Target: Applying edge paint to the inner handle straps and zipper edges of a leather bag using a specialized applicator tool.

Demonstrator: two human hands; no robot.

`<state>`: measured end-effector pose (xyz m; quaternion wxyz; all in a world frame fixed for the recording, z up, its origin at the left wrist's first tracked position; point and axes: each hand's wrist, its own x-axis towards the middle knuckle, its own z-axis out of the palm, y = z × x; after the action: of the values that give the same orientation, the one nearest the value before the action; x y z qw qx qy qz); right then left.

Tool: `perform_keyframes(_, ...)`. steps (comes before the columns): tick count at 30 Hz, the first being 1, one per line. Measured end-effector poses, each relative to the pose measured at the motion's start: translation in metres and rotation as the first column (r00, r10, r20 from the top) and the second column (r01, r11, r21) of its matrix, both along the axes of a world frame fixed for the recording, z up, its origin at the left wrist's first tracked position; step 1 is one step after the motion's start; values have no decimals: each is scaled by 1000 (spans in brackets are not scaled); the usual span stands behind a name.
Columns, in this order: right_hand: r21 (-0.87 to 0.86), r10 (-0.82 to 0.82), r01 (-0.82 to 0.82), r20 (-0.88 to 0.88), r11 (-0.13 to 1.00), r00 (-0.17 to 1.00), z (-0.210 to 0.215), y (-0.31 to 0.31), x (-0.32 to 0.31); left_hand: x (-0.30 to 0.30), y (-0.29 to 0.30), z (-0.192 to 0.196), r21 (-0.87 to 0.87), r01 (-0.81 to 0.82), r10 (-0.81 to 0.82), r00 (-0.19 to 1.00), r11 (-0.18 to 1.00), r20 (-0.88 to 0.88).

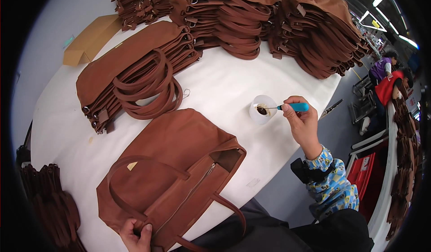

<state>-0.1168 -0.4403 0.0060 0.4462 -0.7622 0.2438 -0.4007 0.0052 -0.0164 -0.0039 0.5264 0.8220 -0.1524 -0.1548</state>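
A white table (220, 88) holds a bag (170, 144), its near edge at the left fingers (146, 235); a cup (257, 117), just left of the right fingers (291, 114); a bag stack (130, 56), well beyond the left fingers; and more stacks (224, 21), farthest from the fingers.

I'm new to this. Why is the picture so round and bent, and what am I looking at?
No robot here, just someone working bare-handed. The picture comes from a fisheye camera worn on their head, looking down, so straight edges bend. On the white table lie a brown bag, stacks of similar bags and a cup with something dark inside. The left hand pinches the bag's near edge; the right hand holds a blue-handled tool, its thin shaft reaching into the cup.
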Motion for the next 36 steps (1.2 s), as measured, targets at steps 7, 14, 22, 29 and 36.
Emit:
perform_keyframes(7, -64, -23, 18, -69, 998, 997, -6, -12, -9, 8, -8, -14, -39, 9, -8, 1000, 999, 23)
perform_keyframes(14, 128, 81, -100, 147, 987, 986, 12, 7, -14, 11, -15, -12, -14, 29, -27, 993, 999, 118)
perform_keyframes(22, 686, 634, -562, 188, 462, 750, 8, 112, -23, 7, -13, -13, -31, 45, -40, 987, 998, 156)
perform_keyframes(29, 728, 830, -565, -10, 389, 558, 6, 129, -16, 9, -13, -16, -24, 69, -62, 972, 997, 227)
perform_keyframes(36, 612, 837, -616, -146, 496, 528, 5, 130, -14, 9, -16, -17, -64, 67, -50, 969, 996, 242)
